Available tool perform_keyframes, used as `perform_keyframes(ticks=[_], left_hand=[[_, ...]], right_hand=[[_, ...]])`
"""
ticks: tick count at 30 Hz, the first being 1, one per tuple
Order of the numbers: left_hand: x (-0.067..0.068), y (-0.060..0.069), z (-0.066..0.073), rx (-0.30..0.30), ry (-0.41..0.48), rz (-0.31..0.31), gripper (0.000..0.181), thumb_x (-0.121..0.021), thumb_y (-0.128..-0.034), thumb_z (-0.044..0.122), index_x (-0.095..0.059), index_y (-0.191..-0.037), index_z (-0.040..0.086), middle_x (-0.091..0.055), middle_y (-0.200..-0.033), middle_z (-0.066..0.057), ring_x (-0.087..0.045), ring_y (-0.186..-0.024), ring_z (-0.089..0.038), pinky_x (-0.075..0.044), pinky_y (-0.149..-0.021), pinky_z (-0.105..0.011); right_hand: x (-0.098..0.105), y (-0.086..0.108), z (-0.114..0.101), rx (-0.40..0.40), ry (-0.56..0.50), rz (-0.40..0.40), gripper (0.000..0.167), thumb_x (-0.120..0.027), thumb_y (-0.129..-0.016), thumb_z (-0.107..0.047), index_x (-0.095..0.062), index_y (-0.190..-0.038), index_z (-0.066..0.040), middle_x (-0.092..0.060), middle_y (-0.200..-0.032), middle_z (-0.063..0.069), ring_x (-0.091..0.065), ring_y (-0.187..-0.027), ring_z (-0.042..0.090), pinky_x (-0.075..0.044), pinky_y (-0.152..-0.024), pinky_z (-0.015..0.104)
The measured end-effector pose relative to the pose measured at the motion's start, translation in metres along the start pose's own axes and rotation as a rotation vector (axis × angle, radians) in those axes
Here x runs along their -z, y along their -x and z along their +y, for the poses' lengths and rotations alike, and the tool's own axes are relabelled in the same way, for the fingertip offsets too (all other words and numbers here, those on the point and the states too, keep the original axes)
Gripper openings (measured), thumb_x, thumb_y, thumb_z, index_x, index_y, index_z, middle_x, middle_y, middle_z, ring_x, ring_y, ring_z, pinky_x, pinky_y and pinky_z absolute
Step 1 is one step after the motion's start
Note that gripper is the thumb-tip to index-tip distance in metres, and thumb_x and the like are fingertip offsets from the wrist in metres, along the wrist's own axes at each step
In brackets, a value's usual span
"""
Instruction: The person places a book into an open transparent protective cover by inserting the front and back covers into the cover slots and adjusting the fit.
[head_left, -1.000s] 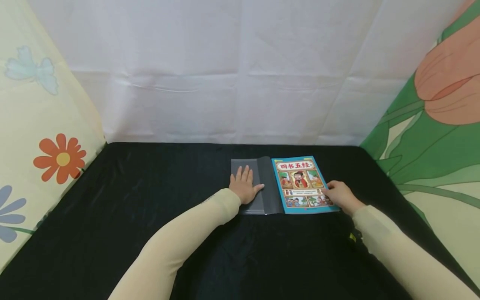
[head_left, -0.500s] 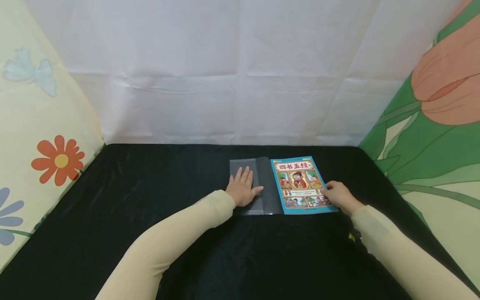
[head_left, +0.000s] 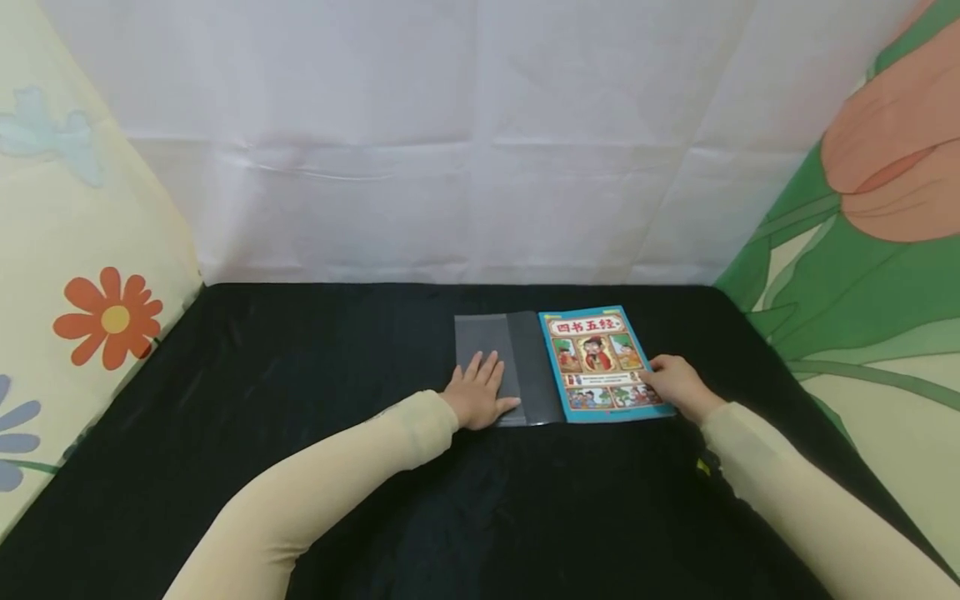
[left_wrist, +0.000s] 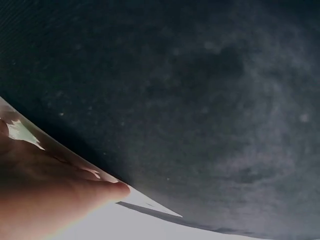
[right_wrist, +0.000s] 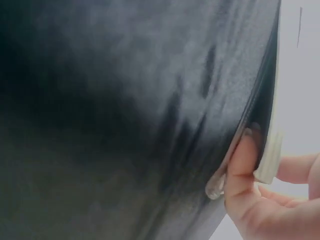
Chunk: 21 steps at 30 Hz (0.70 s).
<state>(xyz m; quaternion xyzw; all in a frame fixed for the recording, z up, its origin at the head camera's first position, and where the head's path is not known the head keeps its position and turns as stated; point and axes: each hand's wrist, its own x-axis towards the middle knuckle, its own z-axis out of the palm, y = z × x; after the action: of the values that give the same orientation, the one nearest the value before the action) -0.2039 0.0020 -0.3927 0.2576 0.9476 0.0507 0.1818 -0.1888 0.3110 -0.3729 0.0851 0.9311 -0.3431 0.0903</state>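
Note:
A clear plastic book cover [head_left: 480, 333] lies spread on the black cloth, left of a blue-bordered picture book [head_left: 597, 333] that faces up. My left hand [head_left: 477, 395] rests flat on the lower part of the cover's left flap, fingers extended and thumb out to the right. In the left wrist view, its thumb [left_wrist: 95, 192] lies along the cover's edge. At the book's lower right edge, my right hand [head_left: 681, 388] pinches it. The right wrist view has a curled finger [right_wrist: 245, 157] between the book's page block [right_wrist: 271, 157] and a transparent plastic edge [right_wrist: 216, 187].
Black cloth [head_left: 315, 350] covers the table. A white cloth wall [head_left: 420, 150] stands behind it, with flower-printed panels on the left [head_left: 90, 225] and right [head_left: 885, 308]. A small yellow-and-black item [head_left: 705, 464] shows beside the right sleeve.
My left hand has slid toward me and slightly left along the plastic flap, baring its upper part. The right hand keeps its pinch on the book's edge.

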Motion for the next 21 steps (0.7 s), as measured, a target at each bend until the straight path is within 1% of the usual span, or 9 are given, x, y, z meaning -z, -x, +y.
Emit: perform_keyframes(ticks=[2, 7, 9, 12, 14, 17, 19, 21], left_hand=[[-0.001, -0.001, 0.0, 0.002, 0.005, -0.002, 0.069, -0.028, -0.1034, 0.052, -0.012, -0.157, 0.01, -0.001, -0.163, -0.004, 0.003, -0.148, -0.025, -0.008, -0.117, -0.046], [-0.001, -0.003, 0.002, 0.009, -0.004, -0.013, 0.07, -0.028, -0.1034, 0.052, -0.012, -0.157, 0.01, -0.001, -0.163, -0.004, 0.002, -0.148, -0.025, -0.008, -0.117, -0.046], [-0.001, -0.003, 0.002, 0.011, -0.004, -0.016, 0.07, -0.028, -0.1034, 0.052, -0.011, -0.157, 0.011, 0.0, -0.163, -0.003, 0.003, -0.148, -0.024, -0.008, -0.117, -0.045], [-0.001, -0.004, 0.002, 0.01, -0.002, -0.017, 0.07, -0.029, -0.1033, 0.052, -0.011, -0.157, 0.011, 0.0, -0.163, -0.003, 0.003, -0.148, -0.025, -0.008, -0.117, -0.045], [0.0, -0.004, 0.001, 0.005, 0.0, -0.02, 0.07, -0.029, -0.1033, 0.052, -0.01, -0.157, 0.01, 0.001, -0.163, -0.004, 0.004, -0.148, -0.025, -0.008, -0.117, -0.045], [0.001, -0.004, 0.001, -0.001, -0.001, -0.025, 0.071, -0.03, -0.1031, 0.052, -0.011, -0.157, 0.01, 0.0, -0.163, -0.004, 0.002, -0.148, -0.026, -0.01, -0.117, -0.045], [0.002, -0.005, 0.0, -0.004, -0.009, -0.027, 0.071, -0.031, -0.1029, 0.052, -0.012, -0.157, 0.009, -0.002, -0.163, -0.004, 0.0, -0.148, -0.026, -0.011, -0.117, -0.045], [0.002, -0.005, 0.0, -0.005, -0.015, -0.029, 0.072, -0.032, -0.1027, 0.053, -0.013, -0.157, 0.009, -0.002, -0.163, -0.004, -0.001, -0.148, -0.026, -0.013, -0.117, -0.044]], right_hand=[[-0.001, 0.0, -0.002, 0.007, 0.032, 0.005, 0.033, -0.046, -0.1, -0.009, -0.05, -0.111, 0.022, -0.057, -0.089, 0.024, -0.055, -0.071, 0.022, -0.045, -0.06, 0.031], [0.001, 0.0, -0.005, 0.053, 0.151, 0.031, 0.031, -0.051, -0.098, -0.015, -0.053, -0.096, 0.016, -0.055, -0.078, 0.019, -0.054, -0.068, 0.026, -0.044, -0.059, 0.035], [0.002, 0.0, -0.007, 0.064, 0.179, 0.034, 0.031, -0.052, -0.097, -0.016, -0.052, -0.095, 0.016, -0.055, -0.076, 0.019, -0.054, -0.068, 0.027, -0.044, -0.06, 0.037], [0.004, 0.002, -0.011, 0.073, 0.198, 0.034, 0.035, -0.052, -0.096, -0.016, -0.051, -0.101, 0.018, -0.055, -0.079, 0.021, -0.055, -0.069, 0.029, -0.046, -0.062, 0.039], [0.006, 0.004, -0.015, 0.085, 0.191, 0.045, 0.038, -0.051, -0.097, -0.017, -0.05, -0.107, 0.02, -0.057, -0.082, 0.023, -0.056, -0.07, 0.029, -0.047, -0.063, 0.04], [0.009, 0.009, -0.022, 0.13, 0.156, 0.097, 0.042, -0.046, -0.1, -0.016, -0.048, -0.118, 0.023, -0.058, -0.093, 0.031, -0.058, -0.075, 0.031, -0.048, -0.066, 0.042], [0.011, 0.012, -0.029, 0.175, 0.089, 0.137, 0.044, -0.042, -0.103, -0.015, -0.047, -0.125, 0.023, -0.059, -0.103, 0.036, -0.059, -0.08, 0.032, -0.049, -0.07, 0.042], [0.013, 0.015, -0.036, 0.219, -0.004, 0.168, 0.047, -0.039, -0.105, -0.017, -0.045, -0.13, 0.022, -0.057, -0.113, 0.038, -0.06, -0.088, 0.035, -0.049, -0.075, 0.042]])
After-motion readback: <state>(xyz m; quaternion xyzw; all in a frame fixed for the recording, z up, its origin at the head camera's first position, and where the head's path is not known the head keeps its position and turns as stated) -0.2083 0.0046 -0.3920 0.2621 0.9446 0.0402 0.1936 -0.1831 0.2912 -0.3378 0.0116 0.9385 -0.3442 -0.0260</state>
